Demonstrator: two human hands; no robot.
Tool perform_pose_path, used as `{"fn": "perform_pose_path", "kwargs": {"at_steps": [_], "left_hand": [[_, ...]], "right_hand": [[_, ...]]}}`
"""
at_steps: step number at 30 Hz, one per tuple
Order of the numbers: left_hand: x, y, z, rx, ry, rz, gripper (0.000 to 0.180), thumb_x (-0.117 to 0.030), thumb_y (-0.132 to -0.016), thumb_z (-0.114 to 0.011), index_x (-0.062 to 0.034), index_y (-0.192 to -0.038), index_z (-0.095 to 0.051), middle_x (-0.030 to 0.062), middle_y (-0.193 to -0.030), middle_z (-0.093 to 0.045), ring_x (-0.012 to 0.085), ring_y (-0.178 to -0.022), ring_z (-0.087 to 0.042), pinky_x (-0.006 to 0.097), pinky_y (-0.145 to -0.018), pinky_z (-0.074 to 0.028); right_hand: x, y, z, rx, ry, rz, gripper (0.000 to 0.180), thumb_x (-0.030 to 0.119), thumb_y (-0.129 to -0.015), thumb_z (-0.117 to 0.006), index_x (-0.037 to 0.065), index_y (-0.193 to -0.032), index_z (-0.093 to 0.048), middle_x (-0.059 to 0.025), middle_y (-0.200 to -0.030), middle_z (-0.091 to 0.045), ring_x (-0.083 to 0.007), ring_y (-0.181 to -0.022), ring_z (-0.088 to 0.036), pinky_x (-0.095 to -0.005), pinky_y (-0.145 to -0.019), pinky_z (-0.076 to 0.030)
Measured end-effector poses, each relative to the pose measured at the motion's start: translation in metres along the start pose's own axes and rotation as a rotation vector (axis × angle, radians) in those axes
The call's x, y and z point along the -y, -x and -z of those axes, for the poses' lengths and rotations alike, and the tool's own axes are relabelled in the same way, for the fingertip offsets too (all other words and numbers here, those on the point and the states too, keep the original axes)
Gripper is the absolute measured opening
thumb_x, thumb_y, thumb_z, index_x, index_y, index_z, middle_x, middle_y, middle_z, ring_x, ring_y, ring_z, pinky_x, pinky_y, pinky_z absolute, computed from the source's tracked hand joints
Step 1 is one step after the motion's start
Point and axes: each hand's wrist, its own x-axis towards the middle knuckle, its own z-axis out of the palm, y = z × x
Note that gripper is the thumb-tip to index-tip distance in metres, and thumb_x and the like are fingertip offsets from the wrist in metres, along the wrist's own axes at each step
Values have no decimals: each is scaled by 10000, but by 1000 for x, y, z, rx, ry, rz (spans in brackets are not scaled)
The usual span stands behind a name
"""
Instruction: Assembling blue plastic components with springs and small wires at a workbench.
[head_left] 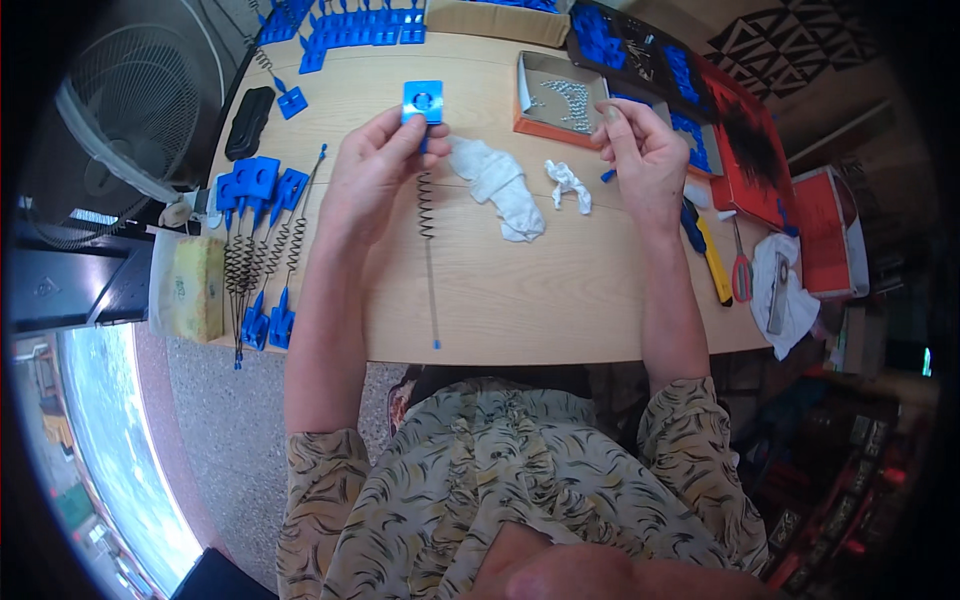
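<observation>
My left hand (372,170) is closed around a blue plastic clip (423,92) with a square face and a round recess. From beneath it hangs a dark coiled wire (427,205) that runs straight lower down to a small blue tip. On the right, my right hand (648,158) is raised in a pinch beside an open cardboard box (533,126) of small silvery pieces (575,105). Whatever its fingertips hold is too small to make out. Between the hands lie a white cloth (497,185) and a crumpled white tissue (568,188).
Several blue clips with coiled wires (255,180) lie at the left edge, near a black case (249,123). More blue clips (375,28) line the back. At right are a yellow-and-black cutter (712,262), scissors (741,275) and a red box (735,140). A fan (130,120) stands left.
</observation>
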Motion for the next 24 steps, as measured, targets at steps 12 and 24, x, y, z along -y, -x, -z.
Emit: {"fn": "perform_pose_path", "kwargs": {"at_steps": [12, 24], "left_hand": [[18, 5, -13, 200, 0, 73, 331, -197, -1050, -550, 22, -1297, -581, 47, -1044, -698, 51, -818, -611, 207, -743, -493], [44, 16, -55, 250, -154, 34, 352, -87, -1025, -552, 69, -1340, -555, 94, -961, -698, 120, -823, -685, 253, -721, -569]], "right_hand": [[-20, 29, 4, 447, 495, 165, 205, 24, -821, -691, -26, -1019, -709, -151, -970, -638, -342, -916, -650, -365, -810, -515], [-11, 37, -29, 203, -397, -194, 174, -26, -859, -734, -55, -1024, -685, -85, -975, -695, -106, -884, -663, -267, -772, -574]]}}
